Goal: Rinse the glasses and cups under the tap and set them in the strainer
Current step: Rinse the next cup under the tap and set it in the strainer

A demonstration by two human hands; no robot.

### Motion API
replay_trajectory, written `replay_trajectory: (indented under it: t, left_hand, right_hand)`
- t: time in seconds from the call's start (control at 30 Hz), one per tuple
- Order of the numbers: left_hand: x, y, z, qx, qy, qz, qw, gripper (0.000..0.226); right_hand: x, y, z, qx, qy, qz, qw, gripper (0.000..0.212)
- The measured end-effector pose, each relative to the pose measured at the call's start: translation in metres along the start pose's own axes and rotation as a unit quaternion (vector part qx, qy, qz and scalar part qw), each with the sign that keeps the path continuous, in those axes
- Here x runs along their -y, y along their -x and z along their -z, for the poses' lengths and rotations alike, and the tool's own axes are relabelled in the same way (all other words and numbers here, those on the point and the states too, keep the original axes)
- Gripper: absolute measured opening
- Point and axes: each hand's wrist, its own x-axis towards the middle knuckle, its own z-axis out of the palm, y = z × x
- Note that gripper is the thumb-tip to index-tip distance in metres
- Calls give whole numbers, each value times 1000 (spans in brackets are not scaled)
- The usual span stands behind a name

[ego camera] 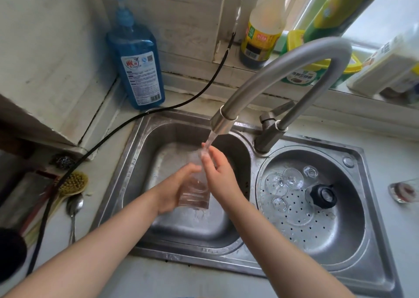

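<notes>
- The left hand (174, 187) curls its fingers round a tall clear drinking glass (193, 188), holding it tilted over the left steel sink basin (145, 152), its mouth up under the running water.
- The right hand (218, 173) rests beside the glass near its rim with fingers straight and loosely spread, fingertips in the stream; it grips nothing.
- A curved grey metal tap (294, 71) pours a thin stream onto the glass mouth.
- The round perforated steel strainer (340, 236) sits in the right basin; inside lie several small clear glasses (292, 178) turned over and a black-lidded clear cup (322, 195).
- Another clear glass with reddish dregs (403, 192) stands on the counter right of the sink.
- A blue pump bottle of liquid (138, 64) stands behind the sink; its white label carries red characters, a barcode and small print too fine to read.
- A yellow-labelled dark sauce bottle (260, 36) stands on the sill, its writing blurred.
- A metal spoon (73, 209) and a yellow bristle brush (72, 184) lie left of the sink.
</notes>
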Motion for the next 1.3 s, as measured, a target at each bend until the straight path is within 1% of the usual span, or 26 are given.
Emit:
replay_trajectory:
  t: [0.03, 0.1, 0.13, 0.2, 0.23, 0.3, 0.4, 0.47, 0.57, 0.67, 0.7, 0.77, 0.8, 0.83, 0.9, 0.97, 1.0, 1.03, 1.07, 1.13, 1.17, 1.23, 1.27, 1.3]
  left_hand:
    - [0, -1, -2, 5, 40, 14, 999, 57]
    - [-2, -7, -7, -18, 108, 17, 994, 65]
    - [-3, -12, -10, -45, 132, 6, 990, 69]
    - [-1, -19, -14, -87, 173, -28, 981, 69]
    - [-1, -21, -16, -97, 185, -40, 977, 69]
    - [0, -22, -19, -100, 204, -38, 973, 69]
    - [-8, -20, -24, -85, 271, -42, 958, 69]
    - [-12, -20, -29, -69, 281, -51, 956, 69]
    - [-12, -24, -33, -80, 285, -67, 953, 77]
    - [-12, -29, -35, -89, 303, -97, 944, 88]
    - [-13, -31, -35, -99, 302, -101, 943, 90]
    - [-16, -33, -35, -127, 294, -105, 942, 93]
    - [-16, -33, -35, -136, 300, -109, 938, 92]
    - [-16, -34, -34, -146, 321, -113, 929, 90]
    - [-13, -36, -30, -166, 369, -113, 908, 77]
    - [-13, -35, -24, -190, 402, -121, 887, 55]
    - [-14, -32, -24, -197, 401, -120, 887, 45]
    - [-14, -31, -23, -198, 378, -115, 897, 40]
    - [-12, -34, -21, -198, 359, -119, 904, 39]
    - [-17, -28, -25, -169, 428, -96, 883, 41]
    - [-19, -26, -23, -167, 416, -93, 889, 41]
    - [-19, -30, -17, -172, 357, -59, 916, 34]
    - [-18, -33, -9, -181, 338, -46, 922, 27]
    - [-18, -33, -6, -168, 361, -27, 917, 25]
  right_hand:
    - [0, 5, -4, 4, 15, 9, 1000, 42]
    - [1, 18, -16, 12, 75, 44, 996, 57]
    - [2, 24, -20, 15, 119, 65, 991, 59]
    - [0, 27, -26, 19, 194, 104, 975, 58]
    - [3, 25, -25, 26, 204, 101, 973, 56]
    - [11, 14, -17, 36, 170, 75, 982, 56]
    - [26, 0, 0, 56, 97, 45, 993, 44]
    - [28, -4, 3, 56, 68, 16, 996, 42]
    - [23, 1, -3, 3, 28, -29, 999, 53]
    - [15, 16, -6, -64, 22, -23, 997, 57]
    - [14, 22, -7, -79, 16, -38, 996, 63]
    - [14, 31, -7, -75, -45, -88, 992, 83]
    - [14, 32, -7, -64, -76, -102, 990, 87]
    - [14, 32, -7, -52, -84, -108, 989, 83]
    - [20, 29, -6, -18, -42, -108, 993, 70]
    - [29, 24, -6, 16, 23, -108, 994, 64]
    - [33, 21, -7, 24, 59, -103, 993, 62]
    - [35, 16, -8, 28, 99, -92, 990, 59]
    - [39, 12, -9, 29, 141, -76, 987, 58]
    - [44, 3, -10, 35, 195, -41, 979, 60]
    - [44, -1, -9, 35, 207, -21, 978, 61]
    - [45, -9, -5, 24, 223, 17, 974, 61]
    - [46, -11, -2, 11, 233, 29, 972, 58]
    - [46, -14, 0, -3, 244, 41, 969, 56]
